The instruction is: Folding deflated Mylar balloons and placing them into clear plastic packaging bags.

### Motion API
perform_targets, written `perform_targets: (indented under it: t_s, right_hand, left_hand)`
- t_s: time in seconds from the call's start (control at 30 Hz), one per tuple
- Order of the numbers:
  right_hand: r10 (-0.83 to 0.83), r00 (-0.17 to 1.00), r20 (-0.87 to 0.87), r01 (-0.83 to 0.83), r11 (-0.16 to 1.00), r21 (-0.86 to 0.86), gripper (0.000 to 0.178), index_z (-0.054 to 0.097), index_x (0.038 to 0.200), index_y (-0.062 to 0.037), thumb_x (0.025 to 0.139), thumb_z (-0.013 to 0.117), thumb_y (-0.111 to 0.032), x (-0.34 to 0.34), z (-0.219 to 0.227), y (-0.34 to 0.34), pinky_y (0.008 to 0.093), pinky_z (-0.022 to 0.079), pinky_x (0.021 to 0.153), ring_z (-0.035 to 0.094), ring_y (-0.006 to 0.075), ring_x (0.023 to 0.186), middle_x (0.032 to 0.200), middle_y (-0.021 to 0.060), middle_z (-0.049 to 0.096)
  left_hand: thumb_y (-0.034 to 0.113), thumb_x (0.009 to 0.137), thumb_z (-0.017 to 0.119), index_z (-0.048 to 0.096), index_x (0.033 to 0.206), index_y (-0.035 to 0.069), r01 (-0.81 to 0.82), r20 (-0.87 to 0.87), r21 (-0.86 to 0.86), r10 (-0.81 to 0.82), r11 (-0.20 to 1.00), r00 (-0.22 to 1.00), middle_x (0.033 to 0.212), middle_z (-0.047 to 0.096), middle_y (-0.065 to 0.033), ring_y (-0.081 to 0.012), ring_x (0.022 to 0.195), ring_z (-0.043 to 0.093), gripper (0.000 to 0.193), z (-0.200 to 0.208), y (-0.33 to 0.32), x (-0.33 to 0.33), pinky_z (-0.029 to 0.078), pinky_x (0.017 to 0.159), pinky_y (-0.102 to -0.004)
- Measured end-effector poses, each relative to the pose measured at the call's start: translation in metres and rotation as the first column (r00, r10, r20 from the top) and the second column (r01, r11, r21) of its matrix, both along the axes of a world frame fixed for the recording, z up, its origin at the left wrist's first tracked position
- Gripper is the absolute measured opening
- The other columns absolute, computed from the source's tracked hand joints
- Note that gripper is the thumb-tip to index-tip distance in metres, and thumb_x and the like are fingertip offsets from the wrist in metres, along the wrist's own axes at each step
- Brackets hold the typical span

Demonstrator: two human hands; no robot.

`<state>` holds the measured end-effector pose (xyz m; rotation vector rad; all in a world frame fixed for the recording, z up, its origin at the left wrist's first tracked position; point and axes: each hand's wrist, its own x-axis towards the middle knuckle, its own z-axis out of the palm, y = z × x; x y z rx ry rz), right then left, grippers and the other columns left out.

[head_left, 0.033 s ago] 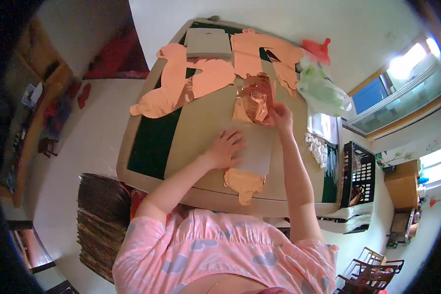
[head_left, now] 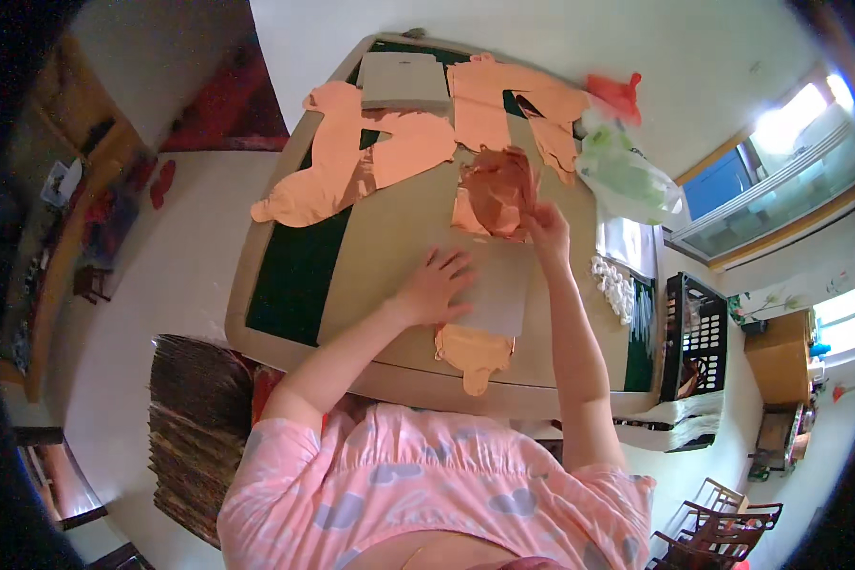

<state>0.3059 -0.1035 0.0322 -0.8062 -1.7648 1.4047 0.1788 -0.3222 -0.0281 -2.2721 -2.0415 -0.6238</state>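
Note:
My left hand [head_left: 437, 288] lies flat with its fingers spread, at the left edge of a grey rectangular card [head_left: 494, 294]. My right hand [head_left: 547, 233] is closed, pinching the right edge of a crumpled rose-gold foil balloon [head_left: 496, 185] that is folded over on itself. Part of that foil lies flat just beyond the card. From under the card's near edge sticks out a flat rose-gold foil piece [head_left: 475, 354] with a small tab. The rest of that piece is hidden by the card.
Flat rose-gold foil balloons [head_left: 323, 171] spread across the table's far side, beside a stack of grey cards [head_left: 404, 81]. A green-and-white plastic bag [head_left: 622, 171], white bundles [head_left: 613, 290] and a black crate [head_left: 693, 332] line the right. Stacked brown sheets [head_left: 195, 427] stand lower left.
The foil at my right hand has folded over further, showing a duller, darker face. My right hand has shifted very slightly; my left hand stays in place.

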Motion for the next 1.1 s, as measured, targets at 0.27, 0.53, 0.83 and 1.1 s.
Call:
perform_targets:
  t_s: [0.27, 0.53, 0.83, 1.1]
  right_hand:
    - [0.223, 0.958, 0.181, -0.284, 0.828, 0.483, 0.017, 0.056, 0.089, -0.0017, 0.079, 0.055, 0.012, 0.072, -0.015, -0.053, 0.0361, 0.045, 0.095, 0.063, 0.0249, 0.105, 0.101, 0.0118, 0.068]
    - [0.141, 0.851, 0.506, -0.43, 0.739, 0.519, 0.015, 0.061, 0.089, -0.0057, 0.079, 0.056, 0.004, 0.084, -0.022, -0.047, 0.048, 0.037, 0.104, 0.064, 0.0267, 0.099, 0.104, 0.0061, 0.069]
    - [-0.1, 0.746, 0.659, -0.449, 0.654, 0.609, 0.039, 0.052, 0.129, -0.0053, 0.096, 0.047, -0.024, 0.012, -0.023, -0.07, 0.053, 0.028, 0.107, 0.04, 0.0303, 0.131, 0.14, 0.0132, 0.045]
    - [-0.165, 0.809, 0.565, -0.44, 0.468, 0.767, 0.041, 0.052, 0.131, -0.0121, 0.093, 0.05, -0.03, 0.016, -0.044, -0.067, 0.0522, 0.028, 0.103, 0.04, 0.0299, 0.129, 0.136, 0.0124, 0.049]
  left_hand:
    - [0.05, 0.077, 0.061, 0.048, 0.134, 0.015, -0.092, 0.099, -0.016, 0.093, 0.996, 0.991, 0.139, 0.043, -0.0132, -0.0338, 0.135, 0.03, 0.068, 0.015, 0.005, 0.008, 0.017, 0.113, -0.0544]
    - [0.045, 0.073, 0.063, 0.046, 0.137, 0.014, -0.059, 0.047, -0.149, 0.066, 0.987, 0.997, 0.146, 0.036, -0.0137, -0.0358, 0.139, 0.025, 0.073, 0.007, 0.006, 0.006, 0.013, 0.116, -0.052]
    - [0.046, 0.076, 0.063, 0.046, 0.136, 0.013, -0.07, 0.08, -0.169, 0.084, 0.983, 0.993, 0.144, 0.039, -0.0129, -0.0353, 0.135, 0.03, 0.071, 0.014, 0.004, 0.008, 0.018, 0.114, -0.0525]
    - [0.038, 0.089, 0.054, 0.044, 0.137, 0.01, -0.205, 0.082, -0.114, 0.215, 0.972, 0.973, 0.143, 0.041, -0.0111, -0.0291, 0.133, 0.036, 0.056, 0.004, -0.018, -0.038, 0.025, 0.111, -0.0463]
